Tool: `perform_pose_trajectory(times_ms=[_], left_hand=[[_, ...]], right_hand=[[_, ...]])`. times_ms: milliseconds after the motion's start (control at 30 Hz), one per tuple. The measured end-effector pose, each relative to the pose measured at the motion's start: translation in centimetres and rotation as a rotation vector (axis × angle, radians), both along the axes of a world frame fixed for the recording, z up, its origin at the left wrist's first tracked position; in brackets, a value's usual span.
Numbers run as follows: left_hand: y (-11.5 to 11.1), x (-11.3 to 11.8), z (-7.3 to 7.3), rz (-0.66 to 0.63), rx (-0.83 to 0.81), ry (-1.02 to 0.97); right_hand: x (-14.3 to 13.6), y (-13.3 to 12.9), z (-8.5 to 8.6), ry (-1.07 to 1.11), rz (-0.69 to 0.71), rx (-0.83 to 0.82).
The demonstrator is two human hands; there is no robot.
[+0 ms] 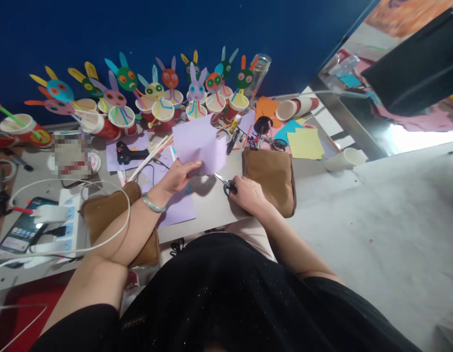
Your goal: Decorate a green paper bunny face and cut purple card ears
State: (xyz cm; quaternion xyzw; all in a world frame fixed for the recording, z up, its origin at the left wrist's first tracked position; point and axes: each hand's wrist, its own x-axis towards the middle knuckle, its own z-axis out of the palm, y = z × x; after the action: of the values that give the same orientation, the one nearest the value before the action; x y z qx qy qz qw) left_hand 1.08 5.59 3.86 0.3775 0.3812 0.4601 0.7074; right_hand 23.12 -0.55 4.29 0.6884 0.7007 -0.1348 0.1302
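A sheet of light purple paper (193, 139) is pinched in my left hand (180, 176), its thumb lying on top and its right part bent. My right hand (248, 194) is closed round the dark handles of a pair of scissors (222, 181). The blades point up and left, close by the paper's lower edge; whether they touch it I cannot tell. More purple paper (178, 210) lies on the table under my left hand. A brown cushion (272, 178) sits just beyond my right hand, and another brown cushion (105, 210) lies under my left forearm.
Paper cups (162, 115) with colourful paper rabbit heads line the blue wall (211, 29). A black glue gun (129, 154), a glue stick (234, 123), a second pair of scissors (275, 143) and yellow paper (306, 143) lie about. At left are a power strip (70, 220) and a phone (26, 227).
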Motion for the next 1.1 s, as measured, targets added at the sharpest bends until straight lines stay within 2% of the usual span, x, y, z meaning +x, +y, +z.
perform_pose_trajectory(times_ms=[100, 233, 500, 700, 1100], left_hand=[[-0.7, -0.4, 1.2, -0.13, -0.022, -0.024], [-0.9, -0.4, 1.6, -0.118, -0.045, -0.002], [-0.6, 0.2, 1.0, -0.03, -0.104, -0.045], [-0.4, 0.0, 0.7, -0.014, -0.133, -0.057], [0.6, -0.7, -1.1, 0.007, -0.088, -0.176]], right_hand=[[0.0, 0.0, 0.0, -0.012, 0.01, 0.001], [-0.1, 0.2, 0.2, 0.001, 0.003, -0.044], [-0.2, 0.1, 0.5, -0.028, 0.065, -0.008], [0.3, -0.5, 0.4, -0.034, 0.033, 0.003], [3.5, -0.5, -1.3, 0.328, -0.016, 0.025]])
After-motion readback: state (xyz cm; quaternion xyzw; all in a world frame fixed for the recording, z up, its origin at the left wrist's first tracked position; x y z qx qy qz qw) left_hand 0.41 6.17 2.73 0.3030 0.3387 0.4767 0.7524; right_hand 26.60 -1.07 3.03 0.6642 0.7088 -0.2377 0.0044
